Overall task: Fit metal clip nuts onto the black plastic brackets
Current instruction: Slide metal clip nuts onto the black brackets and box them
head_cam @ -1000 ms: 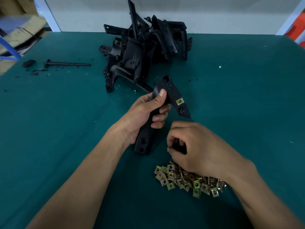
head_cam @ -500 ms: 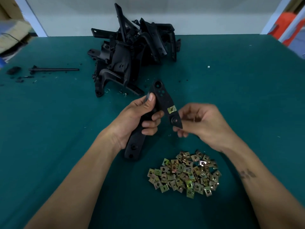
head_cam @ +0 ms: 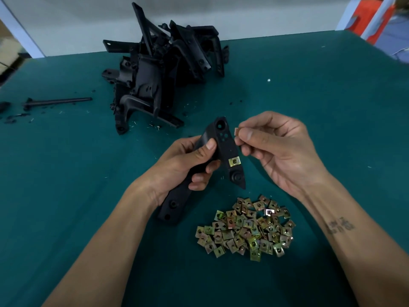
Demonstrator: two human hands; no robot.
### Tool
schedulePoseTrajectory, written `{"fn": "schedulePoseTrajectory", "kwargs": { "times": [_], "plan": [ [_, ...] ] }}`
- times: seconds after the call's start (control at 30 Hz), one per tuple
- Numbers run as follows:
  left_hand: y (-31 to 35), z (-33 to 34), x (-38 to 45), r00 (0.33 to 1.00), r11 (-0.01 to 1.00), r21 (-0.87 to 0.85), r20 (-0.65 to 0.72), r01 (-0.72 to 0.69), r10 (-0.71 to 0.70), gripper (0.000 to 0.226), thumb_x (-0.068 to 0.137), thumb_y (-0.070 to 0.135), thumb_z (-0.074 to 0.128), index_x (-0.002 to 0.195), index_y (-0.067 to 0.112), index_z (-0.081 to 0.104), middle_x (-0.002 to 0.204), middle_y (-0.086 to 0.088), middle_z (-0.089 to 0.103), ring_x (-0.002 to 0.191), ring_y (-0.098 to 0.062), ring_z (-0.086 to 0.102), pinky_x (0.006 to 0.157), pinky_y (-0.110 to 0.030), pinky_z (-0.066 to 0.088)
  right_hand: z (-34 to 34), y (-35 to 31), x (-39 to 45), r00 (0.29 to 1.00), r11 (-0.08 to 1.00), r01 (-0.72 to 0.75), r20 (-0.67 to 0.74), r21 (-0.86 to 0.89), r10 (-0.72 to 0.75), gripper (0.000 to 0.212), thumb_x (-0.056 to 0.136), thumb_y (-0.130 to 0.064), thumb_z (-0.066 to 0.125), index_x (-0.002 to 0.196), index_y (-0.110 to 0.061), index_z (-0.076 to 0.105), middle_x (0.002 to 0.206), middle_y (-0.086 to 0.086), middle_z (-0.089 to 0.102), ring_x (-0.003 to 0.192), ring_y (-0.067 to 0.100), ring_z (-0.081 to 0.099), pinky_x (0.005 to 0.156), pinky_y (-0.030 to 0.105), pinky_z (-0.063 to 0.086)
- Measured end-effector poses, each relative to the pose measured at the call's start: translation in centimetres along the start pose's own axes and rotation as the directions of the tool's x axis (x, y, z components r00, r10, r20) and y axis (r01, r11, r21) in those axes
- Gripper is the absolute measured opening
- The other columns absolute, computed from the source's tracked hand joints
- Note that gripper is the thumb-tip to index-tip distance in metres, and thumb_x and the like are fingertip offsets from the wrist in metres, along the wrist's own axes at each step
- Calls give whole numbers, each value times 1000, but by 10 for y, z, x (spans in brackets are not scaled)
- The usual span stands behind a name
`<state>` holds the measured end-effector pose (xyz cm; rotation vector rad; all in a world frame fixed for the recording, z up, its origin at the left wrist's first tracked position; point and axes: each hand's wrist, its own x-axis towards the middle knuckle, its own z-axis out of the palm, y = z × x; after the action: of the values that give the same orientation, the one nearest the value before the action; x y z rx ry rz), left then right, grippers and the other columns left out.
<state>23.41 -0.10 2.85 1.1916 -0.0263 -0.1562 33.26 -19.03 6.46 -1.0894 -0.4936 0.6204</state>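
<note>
My left hand (head_cam: 186, 165) grips a black plastic bracket (head_cam: 225, 147) by its middle, above the table. One brass-coloured clip nut (head_cam: 234, 161) sits fitted on the bracket's right edge. My right hand (head_cam: 278, 149) pinches a loose clip nut (head_cam: 236, 130) between thumb and forefinger, just right of the bracket's upper end and a little apart from it. A heap of clip nuts (head_cam: 245, 229) lies on the green table below both hands.
A pile of black brackets (head_cam: 161, 72) stands at the back of the green table (head_cam: 332, 107). A black rod (head_cam: 57, 101) and black crumbs lie at the far left. Orange and white objects (head_cam: 371, 16) stand beyond the table's right corner.
My right hand took a clip nut from the heap and rose to the bracket's upper right side. My left hand kept hold of the bracket.
</note>
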Motion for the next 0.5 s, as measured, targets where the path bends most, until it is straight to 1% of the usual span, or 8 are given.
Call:
{"fn": "schedulePoseTrajectory", "kwargs": {
  "times": [0.07, 0.17, 0.23, 0.3, 0.37, 0.43, 0.5],
  "plan": [
    [-1, 0, 0, 1000, 1000, -11, -4, 0, 0, 34, 93, 39, 69, 106, 8, 61, 70, -2, 46, 45, -6, 36, 41, -19, 30, 1, 0, -1, 1000, 1000, 11, -2, -17, -11, 9, 77, -4, 76, 85, -8, 77, 77, 14, 73, 60, 17, 66, 49, 16, 47],
    [0, 1, -1, 1000, 1000, -5, -21, -3, 3, 28, 95, 36, 64, 105, 10, 62, 69, -1, 46, 44, -6, 36, 41, -18, 30, 3, -2, -2, 1000, 999, 16, -13, -38, -17, 8, 77, -4, 74, 85, -7, 77, 76, 15, 73, 60, 18, 65, 50, 17, 47],
    [1, 2, 0, 1000, 1000, 6, -28, 2, -2, 29, 94, 36, 65, 106, 10, 63, 69, -2, 45, 44, -6, 35, 40, -18, 31, 4, -2, -2, 1000, 999, 6, -27, -48, -7, 8, 76, -3, 75, 83, -6, 76, 74, 14, 72, 59, 18, 65, 50, 17, 47],
    [2, 4, 0, 999, 1000, 11, -39, 14, -13, 40, 94, 36, 63, 113, 0, 60, 69, -2, 44, 44, -6, 35, 40, -18, 31, 6, -2, -3, 999, 998, -2, -49, -57, -1, 8, 74, -3, 75, 82, -5, 75, 73, 14, 71, 58, 17, 64, 50, 17, 47],
    [2, 5, 0, 998, 1000, 12, -50, 29, -28, 52, 94, 36, 62, 119, -9, 52, 68, -2, 45, 44, -6, 35, 40, -18, 30, 7, -1, -3, 998, 998, -2, -65, -55, -1, 8, 73, -3, 76, 80, -5, 75, 73, 13, 71, 58, 17, 63, 50, 17, 46],
    [3, 6, 0, 998, 999, 2, -52, 34, -34, 55, 93, 35, 63, 120, -11, 50, 68, -2, 46, 44, -7, 35, 40, -18, 30, 8, -1, -3, 997, 998, -1, -79, -57, -4, 7, 72, -3, 76, 79, -5, 75, 71, 13, 70, 57, 17, 62, 49, 18, 45],
    [4, 6, -1, 998, 999, -3, -49, 36, -36, 51, 93, 35, 63, 119, -8, 54, 67, -2, 46, 44, -7, 35, 40, -19, 30, 7, -3, -4, 996, 998, -4, -84, -65, -2, 6, 72, -4, 76, 77, -5, 76, 69, 13, 70, 57, 16, 61, 48, 17, 45]
  ]
}}
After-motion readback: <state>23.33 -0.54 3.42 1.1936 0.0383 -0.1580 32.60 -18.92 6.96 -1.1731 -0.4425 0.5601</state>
